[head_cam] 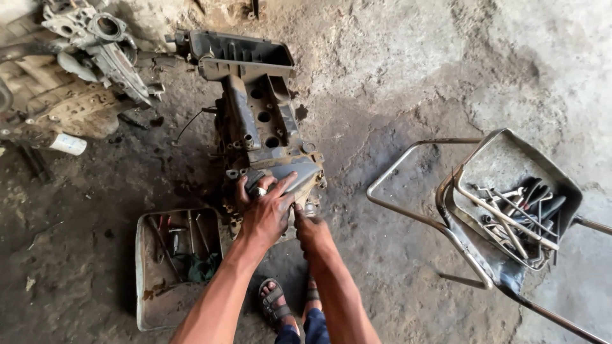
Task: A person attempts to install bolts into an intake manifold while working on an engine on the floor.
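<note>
A greasy engine block (258, 121) stands on the dirt floor in front of me, with a black plastic housing on its far end. My left hand (264, 210) rests on the near end of the block, fingers spread over a grey metal cover (290, 171), a ring on one finger. My right hand (309, 228) is just below and to the right of it, curled against the block's lower near edge. What its fingers hold is hidden. My sandalled feet (275, 302) show beneath my arms.
A shallow metal tray (150, 299) with small tools and a green rag lies at the left. A tilted metal frame (408, 210) carries a tray of wrenches (519, 220) at the right. More engine parts (95, 44) and a white canister (67, 144) lie at the back left.
</note>
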